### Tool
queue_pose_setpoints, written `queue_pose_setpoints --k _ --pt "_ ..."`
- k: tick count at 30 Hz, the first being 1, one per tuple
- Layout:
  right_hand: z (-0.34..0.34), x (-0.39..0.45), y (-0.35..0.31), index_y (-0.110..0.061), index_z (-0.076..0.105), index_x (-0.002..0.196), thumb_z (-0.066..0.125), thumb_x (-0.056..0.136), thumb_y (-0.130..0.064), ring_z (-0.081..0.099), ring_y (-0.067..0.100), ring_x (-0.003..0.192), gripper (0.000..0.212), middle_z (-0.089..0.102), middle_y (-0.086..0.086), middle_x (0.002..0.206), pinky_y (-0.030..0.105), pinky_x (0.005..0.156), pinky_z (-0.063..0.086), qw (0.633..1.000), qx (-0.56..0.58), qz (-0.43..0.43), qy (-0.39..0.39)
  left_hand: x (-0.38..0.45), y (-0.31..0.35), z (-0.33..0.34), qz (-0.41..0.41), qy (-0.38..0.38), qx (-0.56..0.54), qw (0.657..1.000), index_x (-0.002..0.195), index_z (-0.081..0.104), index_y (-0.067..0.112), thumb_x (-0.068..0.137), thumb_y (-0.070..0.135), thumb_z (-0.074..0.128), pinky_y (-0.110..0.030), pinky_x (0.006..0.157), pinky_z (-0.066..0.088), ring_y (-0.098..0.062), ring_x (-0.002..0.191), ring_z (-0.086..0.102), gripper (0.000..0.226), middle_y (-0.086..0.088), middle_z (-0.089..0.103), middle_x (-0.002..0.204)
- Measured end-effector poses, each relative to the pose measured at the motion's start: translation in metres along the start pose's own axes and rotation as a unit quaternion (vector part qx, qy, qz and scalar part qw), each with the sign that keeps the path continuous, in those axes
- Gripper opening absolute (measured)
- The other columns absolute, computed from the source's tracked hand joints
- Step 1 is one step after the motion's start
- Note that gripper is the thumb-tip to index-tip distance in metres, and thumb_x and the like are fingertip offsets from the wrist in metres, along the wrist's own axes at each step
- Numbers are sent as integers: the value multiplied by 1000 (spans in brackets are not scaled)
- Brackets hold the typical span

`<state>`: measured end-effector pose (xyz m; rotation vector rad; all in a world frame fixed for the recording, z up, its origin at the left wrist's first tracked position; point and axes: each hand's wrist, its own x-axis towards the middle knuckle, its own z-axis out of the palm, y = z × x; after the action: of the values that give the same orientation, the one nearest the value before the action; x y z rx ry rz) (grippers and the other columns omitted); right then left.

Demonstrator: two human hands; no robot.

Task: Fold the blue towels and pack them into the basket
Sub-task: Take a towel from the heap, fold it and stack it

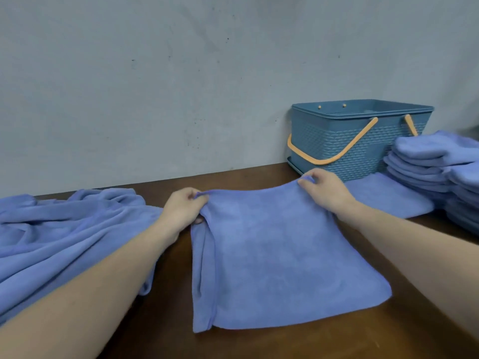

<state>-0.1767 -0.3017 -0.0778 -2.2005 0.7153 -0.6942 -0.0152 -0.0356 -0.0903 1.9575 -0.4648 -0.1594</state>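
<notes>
A blue towel (pixel 280 257), doubled over, lies in the middle of the brown table (pixel 259 343). My left hand (pixel 181 211) pinches its far left corner. My right hand (pixel 324 190) pinches its far right corner, and the far edge sags a little between the two. The blue plastic basket (pixel 337 141) with orange handles stands against the wall behind the towel, to the right. Its inside is mostly hidden from this angle.
A heap of loose blue towels (pixel 64 239) covers the table's left side. A stack of folded blue towels (pixel 440 172) sits at the right edge, with one flat towel (pixel 388 195) in front of the basket. A grey wall (pixel 181 86) closes off the back.
</notes>
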Motion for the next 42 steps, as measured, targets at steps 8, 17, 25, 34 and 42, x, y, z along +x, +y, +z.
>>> queue_pose_setpoints --k 8,17,25,34,42 --pt "11 0 26 -13 62 92 55 93 -24 62 17 77 12 68 0 83 35 71 49 999 -32 22 -24 2 -23 -2 -23 -5 -134 991 97 71 6 101 25 57 -33 72 58 -18 79 71 24 -9 74 91" --pt "5 4 25 -17 74 92 60 97 -23 71 22 96 16 76 3 95 39 87 56 995 10 65 -76 4 -21 0 -33 -25 -86 995 111 58 13 98 22 56 -32 60 46 -16 72 59 16 -4 65 90" --pt "-2 11 24 -23 72 91 65 96 -32 68 14 90 12 74 -4 92 31 78 51 997 -10 49 -59 4 -10 -1 26 18 2 999 100 54 19 99 28 56 -31 64 43 -16 75 55 9 -1 65 91" --pt "11 43 26 -22 69 90 63 96 -29 63 14 92 12 68 -10 89 29 71 44 994 -94 -2 -48 33 -19 -7 69 32 197 978 91 56 18 94 21 63 -26 55 33 -12 62 48 8 2 55 72" --pt "13 30 39 -40 50 114 63 90 -43 63 15 84 27 65 -8 85 43 81 54 989 -137 10 -54 21 -23 -5 54 38 206 976 108 42 22 91 24 66 -26 57 35 -11 71 53 30 1 52 95"
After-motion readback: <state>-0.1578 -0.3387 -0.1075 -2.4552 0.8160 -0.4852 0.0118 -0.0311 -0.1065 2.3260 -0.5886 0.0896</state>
